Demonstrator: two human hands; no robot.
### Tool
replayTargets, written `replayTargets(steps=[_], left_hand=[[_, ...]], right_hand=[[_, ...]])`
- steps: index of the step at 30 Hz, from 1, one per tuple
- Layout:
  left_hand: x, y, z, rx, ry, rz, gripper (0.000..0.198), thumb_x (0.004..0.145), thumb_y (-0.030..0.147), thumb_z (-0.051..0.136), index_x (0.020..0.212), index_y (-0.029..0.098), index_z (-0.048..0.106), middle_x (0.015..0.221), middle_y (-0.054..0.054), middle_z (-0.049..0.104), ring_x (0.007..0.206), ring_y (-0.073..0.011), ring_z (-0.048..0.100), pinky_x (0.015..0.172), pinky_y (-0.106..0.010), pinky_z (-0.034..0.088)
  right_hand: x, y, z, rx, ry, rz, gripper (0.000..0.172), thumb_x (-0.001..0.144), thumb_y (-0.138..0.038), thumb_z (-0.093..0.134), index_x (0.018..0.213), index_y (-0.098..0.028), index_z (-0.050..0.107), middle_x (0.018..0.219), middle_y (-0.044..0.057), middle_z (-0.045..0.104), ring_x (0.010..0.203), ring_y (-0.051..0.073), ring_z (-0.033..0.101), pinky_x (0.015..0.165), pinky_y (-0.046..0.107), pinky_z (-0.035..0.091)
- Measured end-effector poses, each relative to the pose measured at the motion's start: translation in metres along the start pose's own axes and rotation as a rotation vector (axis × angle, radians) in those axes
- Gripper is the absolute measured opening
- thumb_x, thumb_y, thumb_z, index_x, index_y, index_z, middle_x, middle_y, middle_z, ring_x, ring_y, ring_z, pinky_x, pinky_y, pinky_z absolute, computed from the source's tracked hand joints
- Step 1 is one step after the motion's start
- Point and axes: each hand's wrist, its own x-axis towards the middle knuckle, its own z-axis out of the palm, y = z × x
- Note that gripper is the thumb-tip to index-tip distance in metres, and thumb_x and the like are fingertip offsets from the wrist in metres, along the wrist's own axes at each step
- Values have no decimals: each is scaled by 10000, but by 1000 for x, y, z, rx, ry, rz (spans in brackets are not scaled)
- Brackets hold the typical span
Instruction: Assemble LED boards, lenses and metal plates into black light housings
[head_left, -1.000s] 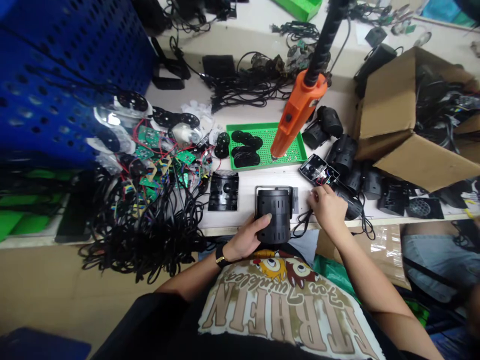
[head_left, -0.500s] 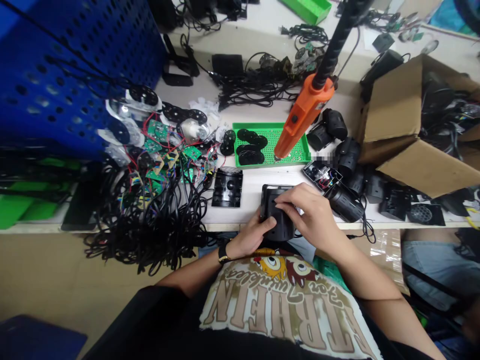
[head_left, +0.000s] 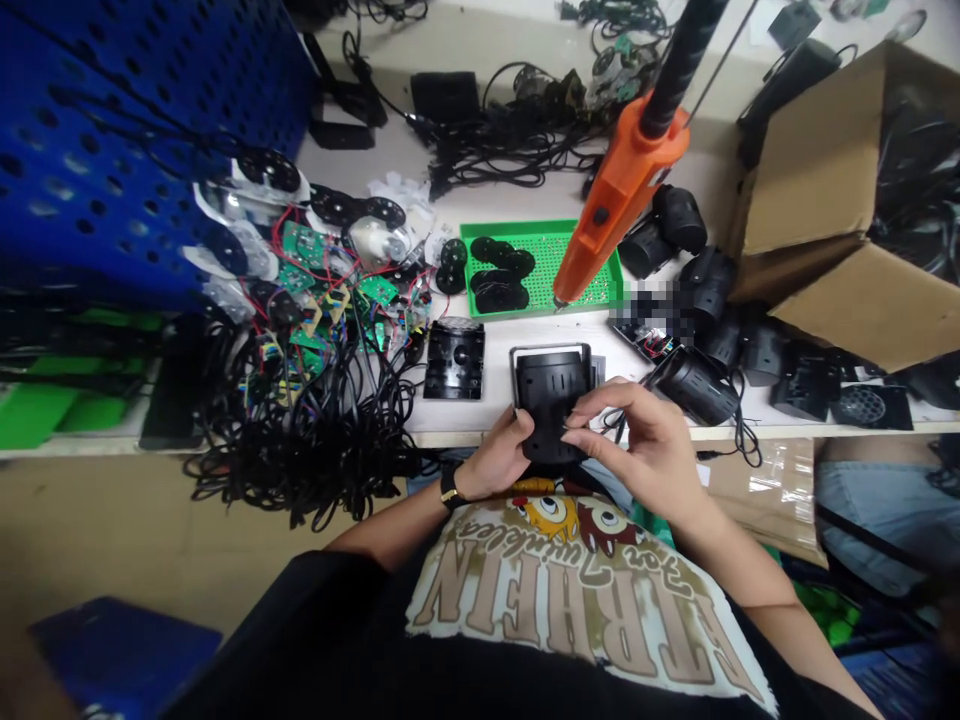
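Observation:
A black plastic housing (head_left: 553, 400) with slots in its face and a U-shaped bracket at its far end rests at the table's front edge. My left hand (head_left: 495, 455) grips its left side, thumb on the near corner. Over the housing's lower right, my right hand (head_left: 637, 440) has thumb and fingertips pinched together; whatever lies between them is too small to make out. An open black half-shell (head_left: 454, 360) lies to the left. Beyond the housing, an orange electric screwdriver (head_left: 611, 205) hangs tip down over a green tray (head_left: 544, 310) with black discs and small screws.
A heap of circuit boards (head_left: 307, 340) and black cables (head_left: 315, 440) spills over the edge at left, by a blue perforated panel (head_left: 150, 120). Several black housings (head_left: 705, 285) crowd the right, before a cardboard box (head_left: 814, 150). A person's leg (head_left: 877, 500) shows at far right.
My right hand has shifted down toward the housing's near right side, uncovering its slots and bracket. The left hand keeps its grip. The whole view has shifted slightly.

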Motion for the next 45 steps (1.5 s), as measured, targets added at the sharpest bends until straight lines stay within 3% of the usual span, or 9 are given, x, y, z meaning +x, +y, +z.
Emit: replayTargets(steps=[8, 17, 27, 31, 34, 35, 37, 41, 45], left_hand=[[3, -1, 2, 100, 172, 127, 902, 639, 683, 870, 1367, 214, 618, 1205, -91, 743, 1181, -286, 652, 1053, -411, 499], [1, -12, -12, 326, 196, 188, 635, 821, 605, 774, 1297, 236, 571, 1131, -45, 696, 1026, -199, 634, 955, -325, 484], [1, -12, -6, 294, 220, 169, 710, 752, 621, 823, 1278, 211, 580, 1117, -60, 706, 1061, -232, 641, 964, -348, 494], [1, -5, 1, 155, 196, 152, 845, 719, 675, 817, 1394, 236, 563, 1290, -105, 700, 1233, -279, 627, 1081, -410, 486], [2, 1, 4, 47, 185, 127, 860, 739, 680, 802, 1430, 229, 561, 1319, -121, 709, 1339, -294, 588, 1153, -452, 454], [2, 2, 4, 26, 187, 118, 844, 749, 670, 801, 1426, 221, 571, 1314, -122, 716, 1360, -298, 578, 1168, -463, 445], [3, 4, 5, 0, 190, 100, 803, 766, 650, 800, 1406, 210, 597, 1307, -124, 726, 1387, -307, 563, 1190, -481, 433], [4, 4, 6, -15, 178, 94, 780, 772, 637, 804, 1394, 205, 613, 1327, -130, 720, 1413, -318, 544, 1210, -502, 418], [2, 3, 5, -16, 171, 95, 807, 771, 623, 813, 1430, 219, 582, 1362, -134, 701, 1418, -314, 539, 1211, -502, 415]], right_hand=[[-2, 1, 11, -238, -180, -151, 115, 900, -117, 678, 930, -227, 667, 846, -4, 750, 795, 167, 567, 748, 317, 512], [1, -1, 14, -221, -148, 85, 207, 782, -40, 701, 847, -220, 624, 810, -5, 681, 836, 179, 596, 738, 290, 483], [-3, 10, 24, -129, -13, 208, 246, 749, -127, 786, 849, -219, 581, 816, -26, 560, 752, 140, 514, 682, 256, 418], [-3, 37, 9, -192, 114, 230, 232, 823, -319, 772, 957, -216, 613, 857, -11, 609, 734, 144, 556, 690, 264, 464], [4, 72, -16, -631, 197, 309, 218, 1009, -292, 495, 1080, -176, 666, 1023, 74, 725, 868, 176, 641, 848, 298, 488], [7, 83, -23, -807, 149, 358, 261, 1015, -245, 450, 1114, -167, 678, 1083, 97, 741, 939, 192, 658, 895, 308, 478], [13, 103, -31, -941, 94, 414, 274, 981, -195, 466, 1093, -143, 710, 1065, 137, 757, 980, 240, 666, 886, 331, 462], [19, 124, -26, -1021, 44, 454, 260, 932, -149, 477, 1012, -126, 724, 984, 168, 748, 917, 256, 653, 760, 316, 415], [21, 123, -22, -1032, 49, 445, 263, 911, -118, 460, 986, -118, 711, 981, 175, 732, 892, 240, 646, 719, 300, 400]])
